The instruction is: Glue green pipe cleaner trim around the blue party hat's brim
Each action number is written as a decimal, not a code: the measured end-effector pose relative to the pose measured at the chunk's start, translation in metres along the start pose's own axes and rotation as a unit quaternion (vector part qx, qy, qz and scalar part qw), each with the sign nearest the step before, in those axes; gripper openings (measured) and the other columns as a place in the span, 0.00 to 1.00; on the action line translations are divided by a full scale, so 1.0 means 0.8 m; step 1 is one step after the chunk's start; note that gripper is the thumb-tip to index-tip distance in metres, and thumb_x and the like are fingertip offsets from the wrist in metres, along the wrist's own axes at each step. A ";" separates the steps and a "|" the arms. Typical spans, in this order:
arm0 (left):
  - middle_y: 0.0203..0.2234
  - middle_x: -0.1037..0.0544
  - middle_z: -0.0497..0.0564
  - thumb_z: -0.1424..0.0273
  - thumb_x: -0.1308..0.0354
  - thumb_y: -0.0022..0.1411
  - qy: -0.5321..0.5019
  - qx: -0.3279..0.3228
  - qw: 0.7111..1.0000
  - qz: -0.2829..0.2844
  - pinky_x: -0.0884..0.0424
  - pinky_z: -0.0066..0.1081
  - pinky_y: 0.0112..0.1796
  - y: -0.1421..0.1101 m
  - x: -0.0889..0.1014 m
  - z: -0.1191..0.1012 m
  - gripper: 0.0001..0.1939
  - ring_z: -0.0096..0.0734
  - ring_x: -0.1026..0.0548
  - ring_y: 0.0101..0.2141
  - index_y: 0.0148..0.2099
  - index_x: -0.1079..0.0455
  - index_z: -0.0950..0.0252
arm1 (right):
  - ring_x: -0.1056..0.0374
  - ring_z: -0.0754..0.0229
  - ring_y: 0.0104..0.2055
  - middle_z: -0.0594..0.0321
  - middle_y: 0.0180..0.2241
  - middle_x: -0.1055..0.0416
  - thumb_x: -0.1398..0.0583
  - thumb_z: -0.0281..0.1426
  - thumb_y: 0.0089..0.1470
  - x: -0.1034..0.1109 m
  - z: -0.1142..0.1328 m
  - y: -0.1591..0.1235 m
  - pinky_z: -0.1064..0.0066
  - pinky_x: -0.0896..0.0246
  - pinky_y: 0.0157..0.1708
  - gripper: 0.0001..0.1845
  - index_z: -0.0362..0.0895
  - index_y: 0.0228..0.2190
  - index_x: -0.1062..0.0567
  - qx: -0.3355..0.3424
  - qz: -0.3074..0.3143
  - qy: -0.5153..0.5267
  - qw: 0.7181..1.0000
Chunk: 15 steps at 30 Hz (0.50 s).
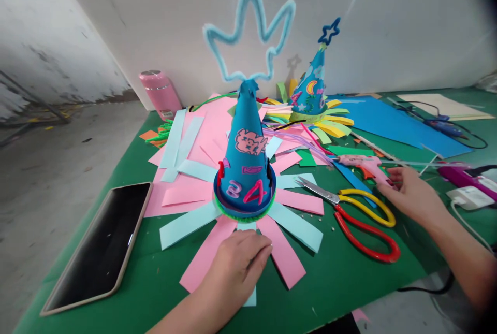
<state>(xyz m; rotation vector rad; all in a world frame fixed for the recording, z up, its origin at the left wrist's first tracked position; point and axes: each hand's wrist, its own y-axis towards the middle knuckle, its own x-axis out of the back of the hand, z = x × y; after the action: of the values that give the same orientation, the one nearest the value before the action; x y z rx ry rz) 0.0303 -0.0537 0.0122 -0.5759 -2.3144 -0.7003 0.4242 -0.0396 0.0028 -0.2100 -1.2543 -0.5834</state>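
Observation:
A blue cone hat (246,158) with a light blue pipe-cleaner star (248,33) on its tip stands on a ring of pink and pale blue paper strips (295,222). My left hand (236,266) lies flat on the strips at the hat's near edge, fingers together and stretched out. My right hand (407,194) reaches to the right, fingers touching the handle of a pink glue gun (363,164). Red and yellow scissors (361,217) lie between the hat and my right hand.
A second decorated cone hat (314,88) stands behind on yellow and green strips. A phone (99,246) lies at the left on the green table (349,282). A pink bottle (159,93), pink paper sheets (209,132), a blue sheet (396,121) and cables (466,194) lie around.

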 end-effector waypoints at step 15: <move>0.21 0.28 0.48 0.75 0.53 0.61 0.035 -0.008 0.999 -0.003 0.37 0.25 0.23 0.000 -0.001 -0.002 0.09 0.27 0.31 0.22 0.35 0.32 0.64 | 0.27 0.54 0.30 0.54 0.27 0.25 0.45 0.42 0.49 0.047 0.002 -0.001 0.70 0.40 0.25 0.20 0.39 0.37 0.29 -0.047 0.039 0.222 0.973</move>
<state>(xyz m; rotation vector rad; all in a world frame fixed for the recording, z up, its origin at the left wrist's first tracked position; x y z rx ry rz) 0.0314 -0.0553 0.0129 -0.5436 -2.2478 -0.7296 0.4292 -0.0506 0.0380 -0.1933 -0.7839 -0.5831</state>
